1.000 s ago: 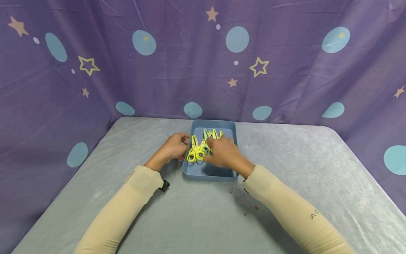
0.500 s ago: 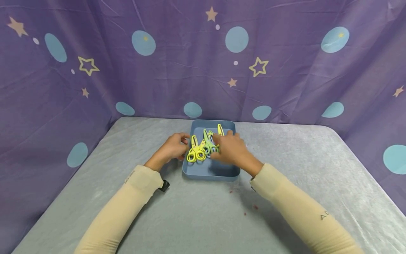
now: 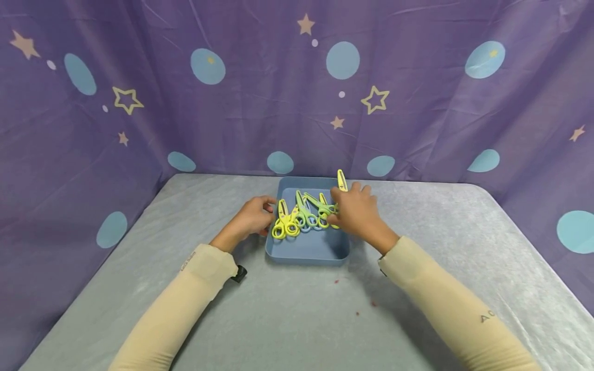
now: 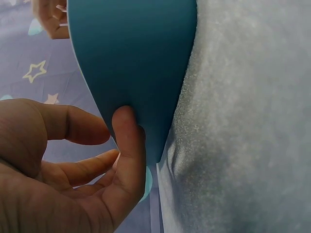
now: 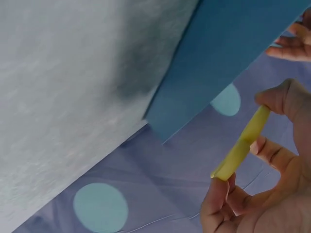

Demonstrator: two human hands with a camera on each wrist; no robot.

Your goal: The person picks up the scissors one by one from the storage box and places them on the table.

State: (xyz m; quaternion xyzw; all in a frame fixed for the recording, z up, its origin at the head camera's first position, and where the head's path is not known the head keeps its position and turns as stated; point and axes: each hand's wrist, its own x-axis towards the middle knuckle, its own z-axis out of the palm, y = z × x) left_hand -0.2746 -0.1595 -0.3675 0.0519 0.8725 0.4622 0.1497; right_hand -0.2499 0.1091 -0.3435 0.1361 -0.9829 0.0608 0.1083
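A blue rectangular tray (image 3: 306, 258) holds several craft scissors with yellow, green and blue handles. My right hand (image 3: 361, 210) grips a pair of yellow scissors (image 3: 342, 180) over the tray's right edge, blades pointing away from me. In the right wrist view, the thumb and fingers pinch the yellow scissors (image 5: 240, 148), seen edge-on above the tray wall (image 5: 214, 68). My left hand (image 3: 254, 215) stays at the tray's left side, a fingertip (image 4: 125, 119) against the outer wall and other fingers beside the rim. Yellow scissors (image 3: 284, 221) lie nearest it; green scissors (image 3: 303, 210) lie mid-tray.
A grey cloth covers the table (image 3: 195, 309), which has a few small red specks (image 3: 373, 304) in front of the tray. A purple curtain (image 3: 260, 93) with stars and blue dots hangs behind the table and along its sides.
My right hand has moved right and up from among the scissors, taking a yellow pair along and uncovering green and blue ones. My left hand has stayed in place.
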